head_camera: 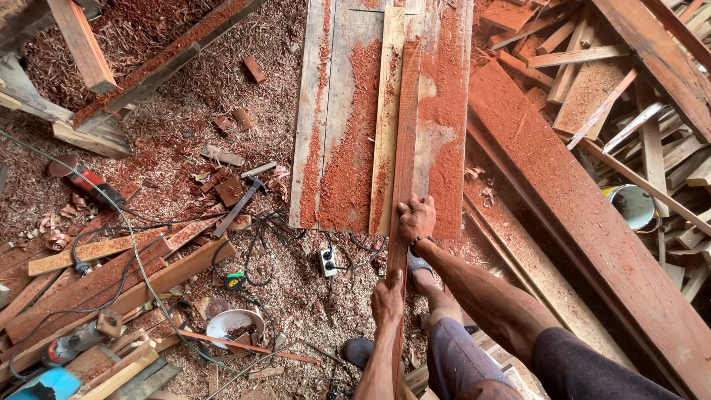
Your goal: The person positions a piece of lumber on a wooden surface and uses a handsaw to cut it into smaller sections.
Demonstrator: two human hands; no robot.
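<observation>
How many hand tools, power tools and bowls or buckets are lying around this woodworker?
Hammers: 1, the hammer on the sawdust.
Tape measures: 1, the tape measure.
Power tools: 2, the red power tool and the grey power tool.
Bowls: 1, the white bowl.
Buckets: 1, the bucket.
Total: 6.

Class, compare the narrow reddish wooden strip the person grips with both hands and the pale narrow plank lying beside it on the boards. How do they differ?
The narrow reddish wooden strip is dark red-brown; the pale narrow plank is light yellowish. The strip is gripped by the left hand and right hand; the plank lies untouched. The strip looks narrower, the plank wider. Both are long, run side by side and rest among red sawdust.
</observation>
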